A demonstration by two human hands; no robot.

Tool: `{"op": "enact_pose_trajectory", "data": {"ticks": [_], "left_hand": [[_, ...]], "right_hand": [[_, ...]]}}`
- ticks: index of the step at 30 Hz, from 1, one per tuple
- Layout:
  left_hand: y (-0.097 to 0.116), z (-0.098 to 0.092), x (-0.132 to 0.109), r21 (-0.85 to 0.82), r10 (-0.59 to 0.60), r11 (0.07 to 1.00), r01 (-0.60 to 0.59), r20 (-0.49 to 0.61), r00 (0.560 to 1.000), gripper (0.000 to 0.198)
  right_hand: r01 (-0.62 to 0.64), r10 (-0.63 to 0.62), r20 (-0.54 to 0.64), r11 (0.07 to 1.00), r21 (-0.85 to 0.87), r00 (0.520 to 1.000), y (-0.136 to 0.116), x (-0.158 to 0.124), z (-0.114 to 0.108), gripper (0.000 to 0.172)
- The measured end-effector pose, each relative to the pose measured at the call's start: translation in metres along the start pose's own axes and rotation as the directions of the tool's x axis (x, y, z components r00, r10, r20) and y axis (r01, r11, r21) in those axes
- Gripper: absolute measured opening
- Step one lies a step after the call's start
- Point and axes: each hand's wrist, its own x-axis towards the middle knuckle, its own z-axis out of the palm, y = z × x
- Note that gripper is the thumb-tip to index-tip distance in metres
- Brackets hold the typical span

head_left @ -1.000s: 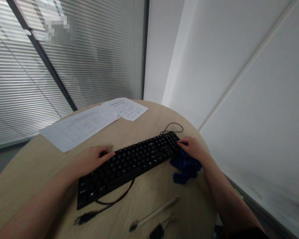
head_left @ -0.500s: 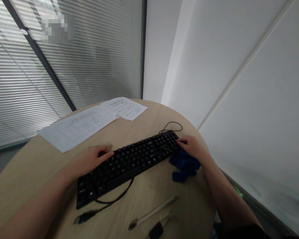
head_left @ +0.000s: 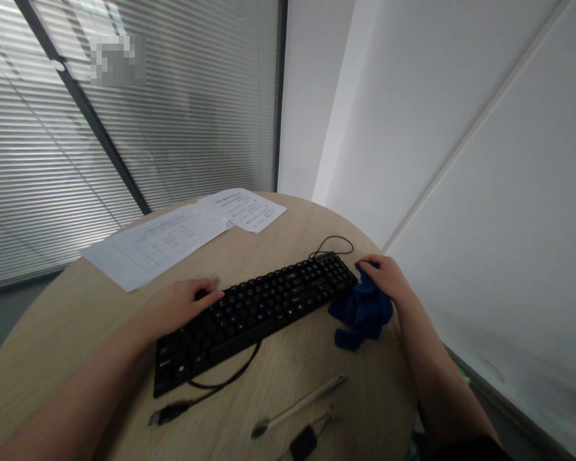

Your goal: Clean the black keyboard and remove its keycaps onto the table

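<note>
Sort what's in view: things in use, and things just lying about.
In use:
keyboard, touched by the left hand
blue cloth, held in the right hand
USB cable, apparently the keyboard's

Lying about:
printed papers
pale stick with a dark tip
small black object

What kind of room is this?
It looks like an office or small meeting room: there are printed papers on a rounded table, a black keyboard, and slatted blinds beyond.
</note>
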Motion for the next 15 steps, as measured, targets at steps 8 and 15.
{"op": "enact_pose_trajectory", "data": {"ticks": [8, 15], "left_hand": [[-0.002, 0.001, -0.001, -0.018, 0.034, 0.999, -0.034, -0.01, 0.999, 0.048], [-0.002, 0.001, 0.0, -0.022, 0.036, 0.999, -0.037, -0.031, 0.999, 0.048]], "right_hand": [[-0.151, 0.101, 0.213, 0.961, 0.234, 0.972, 0.009, 0.003, 0.009, 0.035], [-0.017, 0.014, 0.172, 1.0, 0.013, 0.985, 0.02, 0.013, 0.022, 0.024]]}}
